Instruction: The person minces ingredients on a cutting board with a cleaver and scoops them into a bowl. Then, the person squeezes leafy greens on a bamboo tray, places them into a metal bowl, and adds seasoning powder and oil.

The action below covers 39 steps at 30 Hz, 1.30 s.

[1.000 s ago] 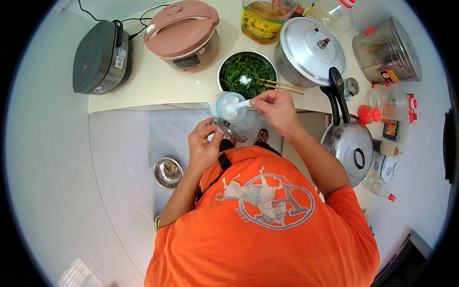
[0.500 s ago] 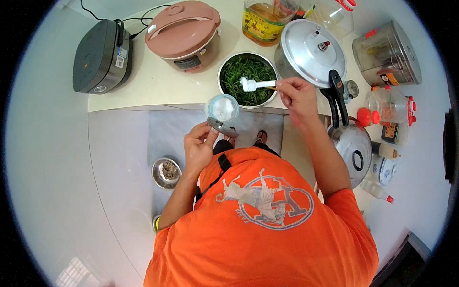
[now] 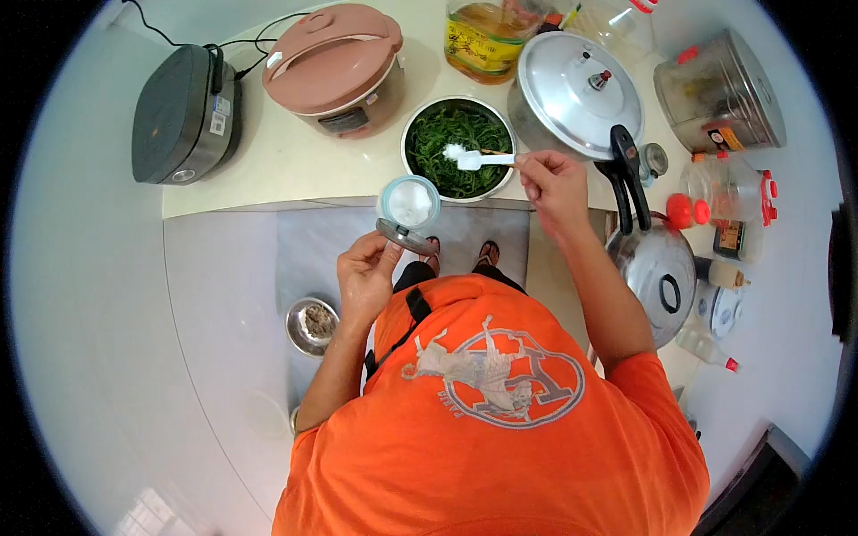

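My right hand point(image 3: 554, 186) pinches the handle of a small white spoon point(image 3: 487, 160) over a steel bowl point(image 3: 407, 161) of chopped greens point(image 3: 456, 125). White powder point(image 3: 454, 152) lies just past the spoon's tip, above or on the greens; I cannot tell which. A brown stick point(image 3: 497, 151) shows partly behind the spoon. With my left hand point(image 3: 365, 268) I grip the grey lid point(image 3: 405, 237) of a clear bluish jar point(image 3: 435, 213). The jar's mouth is uncovered and white powder point(image 3: 409, 204) shows inside, at the counter's front edge.
Right of the bowl stands a pressure cooker point(image 3: 581, 94) whose black handle point(image 3: 629, 179) juts toward me. A pink cooker point(image 3: 332, 62), a dark rice cooker point(image 3: 183, 116) and an oil jug point(image 3: 483, 45) line the back. A bowl point(image 3: 312, 326) sits below, left.
The powder heaped on the spoon has come off past its tip toward the greens. The jar and lid have shifted slightly left and down in the view.
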Each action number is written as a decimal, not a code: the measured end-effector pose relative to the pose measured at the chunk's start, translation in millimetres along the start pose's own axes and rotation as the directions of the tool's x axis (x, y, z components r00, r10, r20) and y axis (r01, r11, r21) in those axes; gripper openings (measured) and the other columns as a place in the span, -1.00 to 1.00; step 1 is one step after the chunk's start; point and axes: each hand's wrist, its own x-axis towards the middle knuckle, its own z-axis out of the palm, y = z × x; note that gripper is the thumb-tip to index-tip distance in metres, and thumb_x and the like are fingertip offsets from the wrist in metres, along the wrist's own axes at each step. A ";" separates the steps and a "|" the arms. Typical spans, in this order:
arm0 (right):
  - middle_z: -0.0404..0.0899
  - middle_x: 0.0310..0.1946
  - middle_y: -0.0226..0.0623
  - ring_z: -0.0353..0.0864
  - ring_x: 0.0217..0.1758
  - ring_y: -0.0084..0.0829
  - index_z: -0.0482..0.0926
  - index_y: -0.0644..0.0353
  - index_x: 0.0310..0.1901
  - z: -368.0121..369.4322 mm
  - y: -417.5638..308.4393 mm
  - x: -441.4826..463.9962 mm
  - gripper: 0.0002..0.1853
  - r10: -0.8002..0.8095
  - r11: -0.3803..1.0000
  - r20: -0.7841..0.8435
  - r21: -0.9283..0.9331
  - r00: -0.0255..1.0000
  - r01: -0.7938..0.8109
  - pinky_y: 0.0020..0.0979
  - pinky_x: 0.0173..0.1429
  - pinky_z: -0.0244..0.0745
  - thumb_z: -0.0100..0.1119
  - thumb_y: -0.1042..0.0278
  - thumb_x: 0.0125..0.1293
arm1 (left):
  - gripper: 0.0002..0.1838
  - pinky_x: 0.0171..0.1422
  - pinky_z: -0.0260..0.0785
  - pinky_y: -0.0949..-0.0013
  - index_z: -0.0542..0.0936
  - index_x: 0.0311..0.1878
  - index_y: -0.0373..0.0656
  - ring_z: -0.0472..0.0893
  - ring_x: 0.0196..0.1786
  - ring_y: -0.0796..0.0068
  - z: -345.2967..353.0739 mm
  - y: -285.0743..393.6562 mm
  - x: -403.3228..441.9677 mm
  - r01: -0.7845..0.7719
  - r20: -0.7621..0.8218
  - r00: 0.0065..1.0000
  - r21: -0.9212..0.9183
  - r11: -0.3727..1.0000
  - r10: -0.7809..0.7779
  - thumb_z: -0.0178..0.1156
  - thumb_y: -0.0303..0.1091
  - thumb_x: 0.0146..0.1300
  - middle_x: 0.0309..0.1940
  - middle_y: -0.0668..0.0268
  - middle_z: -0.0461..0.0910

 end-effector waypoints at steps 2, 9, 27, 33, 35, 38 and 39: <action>0.61 -0.53 -0.40 0.42 -0.56 -0.69 0.72 0.32 -0.30 8.3 -7.9 -16.0 -0.88 -0.022 0.998 0.043 -0.058 0.999 0.024 -0.60 -0.50 0.24 0.42 0.44 0.30 | -0.87 0.01 0.54 0.42 0.73 -0.12 -0.40 0.67 -0.13 0.51 6.4 7.3 0.1 -0.017 0.023 1.000 -0.018 1.000 0.017 0.33 -0.50 0.41 -0.06 0.16 0.72; 0.70 -0.44 -0.36 0.60 -0.40 -0.62 0.74 0.36 -0.20 17.6 -7.7 -41.4 -0.86 -0.111 0.881 0.246 -0.424 0.963 0.209 -0.49 -0.27 0.52 0.35 0.43 0.37 | -0.87 -0.02 0.53 0.43 0.72 -0.15 -0.40 0.66 -0.16 0.52 36.6 28.0 9.0 0.000 0.216 0.976 -0.137 0.991 0.030 0.29 -0.49 0.44 -0.18 0.24 0.71; 0.66 -0.51 -0.45 0.46 -0.50 -0.71 0.74 0.30 -0.20 -196.8 -45.8 -146.6 -0.82 -0.236 0.950 -0.505 -0.301 0.830 0.087 -0.57 -0.41 0.33 0.36 0.33 0.40 | -0.64 -0.16 0.50 0.44 0.72 -0.27 -0.34 0.70 -0.22 0.52 205.4 67.1 7.6 0.109 0.728 0.650 0.193 0.975 -0.217 0.31 -0.16 0.47 -0.36 0.23 0.73; 0.65 -0.52 -0.40 0.43 -0.55 -0.69 0.70 0.31 -0.25 -274.4 -49.1 -179.8 -0.84 -0.298 0.951 -0.691 -0.274 0.659 0.142 -0.57 -0.47 0.29 0.37 0.38 0.38 | -0.59 -0.03 0.57 0.40 0.71 -0.22 -0.34 0.69 -0.23 0.50 302.0 115.4 8.5 0.342 0.834 0.503 0.048 0.938 -0.226 0.29 -0.09 0.49 -0.31 0.26 0.72; 0.64 -0.52 -0.39 0.43 -0.55 -0.69 0.68 0.31 -0.26 -296.0 -42.4 -188.1 -0.86 -0.284 0.958 -0.748 -0.237 0.600 0.159 -0.58 -0.48 0.29 0.36 0.40 0.38 | -0.65 0.00 0.61 0.32 0.65 -0.21 -0.31 0.72 -0.21 0.36 330.8 133.2 20.8 0.395 0.853 0.483 -0.010 0.919 -0.198 0.26 -0.14 0.50 -0.28 0.24 0.68; 0.66 -0.48 -0.33 0.47 -0.55 -0.64 0.67 0.34 -0.19 -326.8 -27.2 -195.6 -0.87 -0.250 0.966 -0.791 -0.161 0.559 0.204 -0.56 -0.48 0.32 0.32 0.44 0.38 | -0.73 0.00 0.62 0.27 0.61 -0.20 -0.30 0.72 -0.18 0.27 381.1 155.9 49.6 0.377 0.835 0.525 -0.053 0.925 -0.166 0.20 -0.24 0.50 -0.27 0.23 0.63; 0.66 -0.47 -0.31 0.47 -0.55 -0.63 0.66 0.35 -0.17 -336.2 -24.6 -196.8 -0.87 -0.243 0.964 -0.802 -0.138 0.546 0.226 -0.55 -0.48 0.32 0.31 0.45 0.38 | -0.76 0.00 0.63 0.25 0.59 -0.19 -0.30 0.71 -0.18 0.24 400.3 161.6 61.4 0.347 0.804 0.572 -0.059 0.936 -0.161 0.16 -0.28 0.50 -0.26 0.22 0.61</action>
